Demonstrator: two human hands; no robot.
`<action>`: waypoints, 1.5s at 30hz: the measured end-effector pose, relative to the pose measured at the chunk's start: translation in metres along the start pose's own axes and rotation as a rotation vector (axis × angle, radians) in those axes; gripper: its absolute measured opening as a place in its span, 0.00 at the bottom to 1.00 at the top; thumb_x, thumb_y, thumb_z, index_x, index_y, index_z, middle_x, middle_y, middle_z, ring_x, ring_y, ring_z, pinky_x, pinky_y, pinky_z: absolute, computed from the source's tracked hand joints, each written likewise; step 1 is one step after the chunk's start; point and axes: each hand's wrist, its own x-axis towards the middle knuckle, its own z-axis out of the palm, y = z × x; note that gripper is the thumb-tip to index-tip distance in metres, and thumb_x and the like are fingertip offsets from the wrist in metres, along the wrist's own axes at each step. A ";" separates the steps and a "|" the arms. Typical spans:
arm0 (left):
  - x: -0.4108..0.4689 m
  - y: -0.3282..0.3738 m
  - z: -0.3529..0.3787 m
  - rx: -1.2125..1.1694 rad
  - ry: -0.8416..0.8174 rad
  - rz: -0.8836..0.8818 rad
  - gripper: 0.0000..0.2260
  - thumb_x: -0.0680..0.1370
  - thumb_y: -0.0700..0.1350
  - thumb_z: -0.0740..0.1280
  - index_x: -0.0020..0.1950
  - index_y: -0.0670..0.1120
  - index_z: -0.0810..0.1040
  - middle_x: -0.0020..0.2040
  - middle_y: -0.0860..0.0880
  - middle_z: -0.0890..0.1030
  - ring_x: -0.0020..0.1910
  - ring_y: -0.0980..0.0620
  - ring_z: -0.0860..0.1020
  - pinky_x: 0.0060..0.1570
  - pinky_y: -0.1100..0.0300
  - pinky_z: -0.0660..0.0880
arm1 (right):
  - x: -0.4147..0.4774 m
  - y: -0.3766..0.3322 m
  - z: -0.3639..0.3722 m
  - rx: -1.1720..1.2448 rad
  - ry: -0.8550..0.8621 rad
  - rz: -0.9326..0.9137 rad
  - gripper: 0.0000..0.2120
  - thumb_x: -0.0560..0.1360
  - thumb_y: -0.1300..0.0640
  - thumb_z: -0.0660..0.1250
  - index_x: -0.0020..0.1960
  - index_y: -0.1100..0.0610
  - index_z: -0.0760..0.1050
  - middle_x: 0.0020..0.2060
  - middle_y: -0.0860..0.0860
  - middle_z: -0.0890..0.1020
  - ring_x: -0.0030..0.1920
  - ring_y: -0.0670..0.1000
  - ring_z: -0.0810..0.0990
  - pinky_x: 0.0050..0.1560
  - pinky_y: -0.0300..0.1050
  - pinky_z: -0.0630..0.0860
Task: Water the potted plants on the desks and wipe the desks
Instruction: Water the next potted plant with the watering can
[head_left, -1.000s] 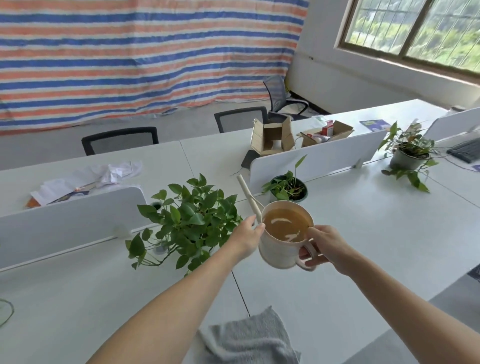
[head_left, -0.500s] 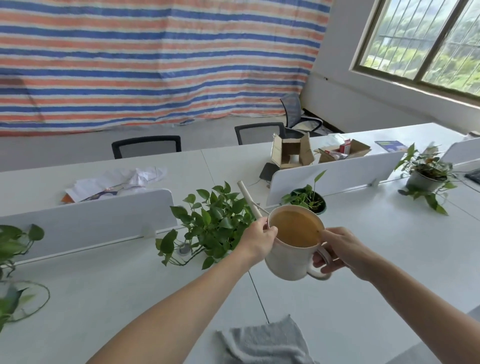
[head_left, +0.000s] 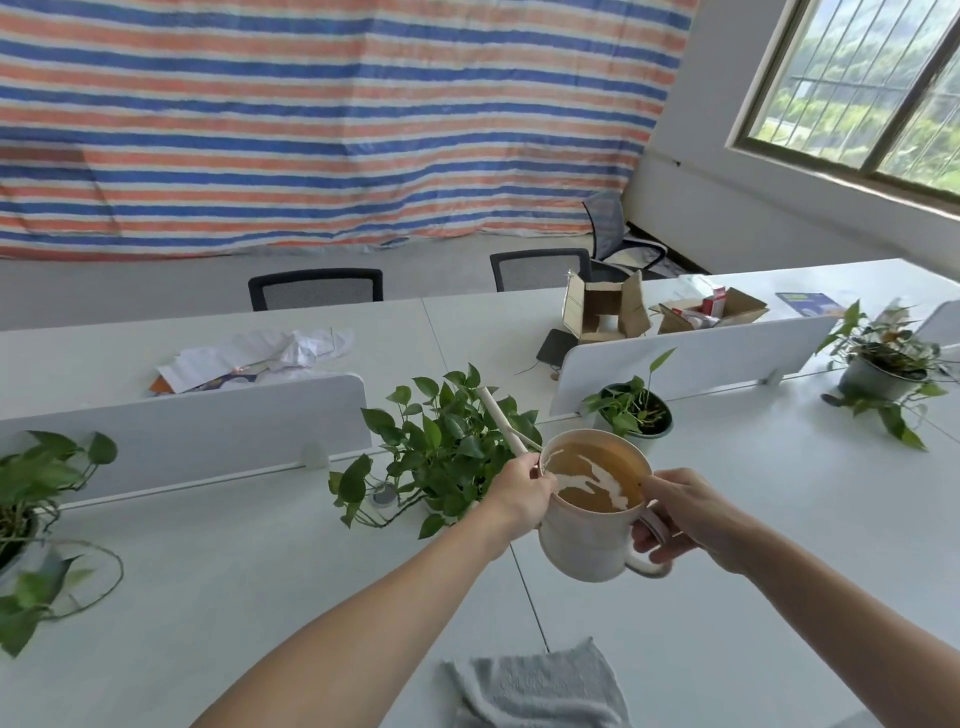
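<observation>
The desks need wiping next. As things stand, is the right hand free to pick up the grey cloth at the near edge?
Probably not yet: the right hand grips the handle of the cream watering can, which is full of brownish water. The grey cloth lies uncovered below.

A striped tarp (head_left: 322, 119) hangs behind black chairs (head_left: 315, 288), with a daylit barred window (head_left: 872, 88) at right

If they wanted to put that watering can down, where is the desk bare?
Bare desk lies right of the watering can, between the small pot and the far-right plant. Another bare patch sits between the bushy plant and the left-edge plant. The near edge has the grey cloth; the far desk is cluttered with papers and boxes.
</observation>
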 end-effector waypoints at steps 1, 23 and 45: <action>0.000 0.000 0.001 -0.003 -0.006 -0.010 0.10 0.82 0.43 0.58 0.61 0.50 0.73 0.51 0.50 0.76 0.49 0.50 0.74 0.52 0.49 0.79 | 0.000 0.000 0.000 -0.005 0.000 0.004 0.15 0.81 0.62 0.56 0.52 0.72 0.77 0.33 0.61 0.81 0.34 0.59 0.82 0.35 0.51 0.81; -0.002 0.001 -0.004 -0.026 0.012 -0.036 0.13 0.82 0.43 0.58 0.66 0.46 0.71 0.58 0.45 0.75 0.50 0.49 0.74 0.47 0.54 0.79 | 0.002 -0.006 0.001 -0.020 -0.019 -0.014 0.15 0.81 0.61 0.56 0.51 0.71 0.77 0.33 0.62 0.81 0.34 0.59 0.81 0.35 0.50 0.80; 0.006 0.004 0.004 -0.058 -0.002 -0.046 0.12 0.82 0.42 0.58 0.64 0.47 0.73 0.59 0.45 0.75 0.53 0.46 0.76 0.49 0.51 0.80 | 0.007 -0.003 -0.008 -0.046 0.032 0.001 0.13 0.80 0.62 0.56 0.51 0.72 0.75 0.32 0.62 0.81 0.33 0.59 0.82 0.36 0.51 0.80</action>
